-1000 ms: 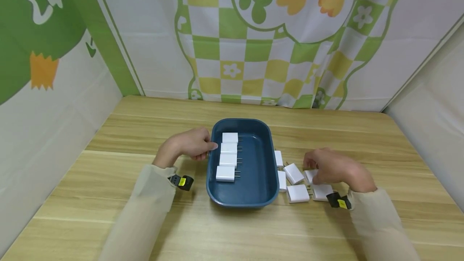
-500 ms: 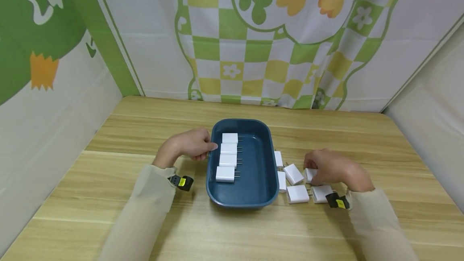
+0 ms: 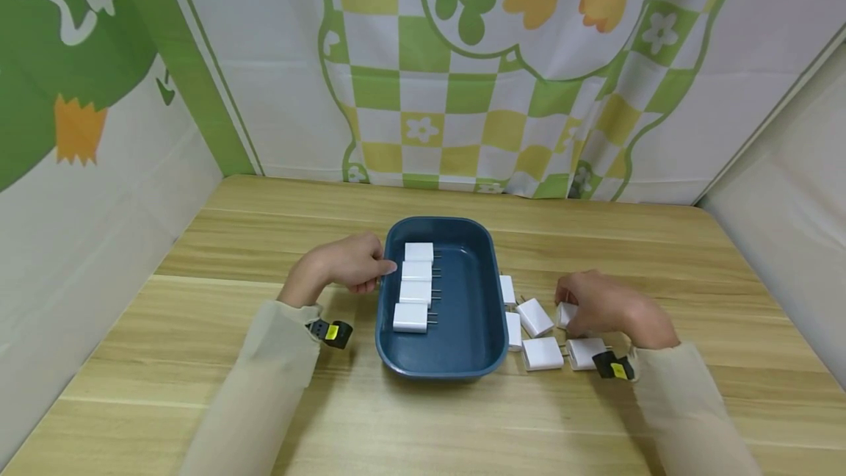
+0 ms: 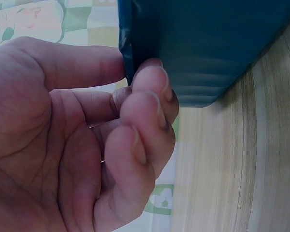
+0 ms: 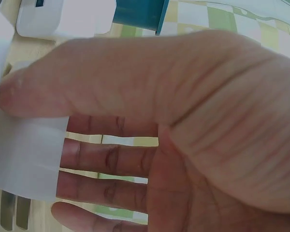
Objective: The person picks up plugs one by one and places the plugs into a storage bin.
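My left hand (image 3: 350,263) pinches the left rim of a deep blue rectangular tray (image 3: 444,371), thumb over the edge and fingers curled below outside. The left wrist view shows this grip on the tray wall (image 4: 203,48). Inside the tray, several white plug chargers (image 3: 415,292) stand in a column along the left, prongs facing right. Right of the tray, my right hand (image 3: 611,307) holds a white plug charger (image 3: 565,314) between thumb and fingers. Close up, that charger (image 5: 29,159) has its flat side under the thumb; two metal prongs (image 5: 14,212) show low at the left.
Several loose white chargers (image 3: 543,353) lie between the tray and my right hand, two of them right against the tray's side. One more charger (image 3: 585,353) is just below that hand. A patterned curtain (image 3: 423,94) hangs behind the wooden table (image 3: 317,410).
My right hand and its charger have shifted very slightly away from the charger below. My left hand and the tray stay in place.
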Demonstrator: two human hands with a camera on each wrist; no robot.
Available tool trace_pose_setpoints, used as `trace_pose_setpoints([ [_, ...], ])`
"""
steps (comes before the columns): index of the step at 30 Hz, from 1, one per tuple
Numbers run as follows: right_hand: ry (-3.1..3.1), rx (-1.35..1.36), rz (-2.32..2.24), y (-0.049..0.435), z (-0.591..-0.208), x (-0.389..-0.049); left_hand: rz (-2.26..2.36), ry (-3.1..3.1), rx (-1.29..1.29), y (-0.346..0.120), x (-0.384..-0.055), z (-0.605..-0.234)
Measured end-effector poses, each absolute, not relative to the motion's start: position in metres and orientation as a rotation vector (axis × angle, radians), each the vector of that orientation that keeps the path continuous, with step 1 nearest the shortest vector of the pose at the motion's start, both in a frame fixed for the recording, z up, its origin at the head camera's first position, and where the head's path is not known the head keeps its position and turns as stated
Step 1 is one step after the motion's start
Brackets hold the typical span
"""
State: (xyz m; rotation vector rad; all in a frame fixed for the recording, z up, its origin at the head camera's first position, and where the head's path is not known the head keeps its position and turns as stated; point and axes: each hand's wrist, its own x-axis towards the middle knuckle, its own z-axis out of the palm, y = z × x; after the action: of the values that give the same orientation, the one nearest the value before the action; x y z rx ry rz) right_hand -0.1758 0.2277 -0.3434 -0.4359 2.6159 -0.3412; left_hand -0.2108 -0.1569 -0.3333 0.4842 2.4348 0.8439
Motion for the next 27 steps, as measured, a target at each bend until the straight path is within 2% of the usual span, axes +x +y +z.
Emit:
trace_pose_setpoints([
  [27,2.671,-0.418,-0.286,0.2243,-0.3474,-0.1779,0.849,2.433,0.472,-0.1583,-0.2118,-0.3346],
])
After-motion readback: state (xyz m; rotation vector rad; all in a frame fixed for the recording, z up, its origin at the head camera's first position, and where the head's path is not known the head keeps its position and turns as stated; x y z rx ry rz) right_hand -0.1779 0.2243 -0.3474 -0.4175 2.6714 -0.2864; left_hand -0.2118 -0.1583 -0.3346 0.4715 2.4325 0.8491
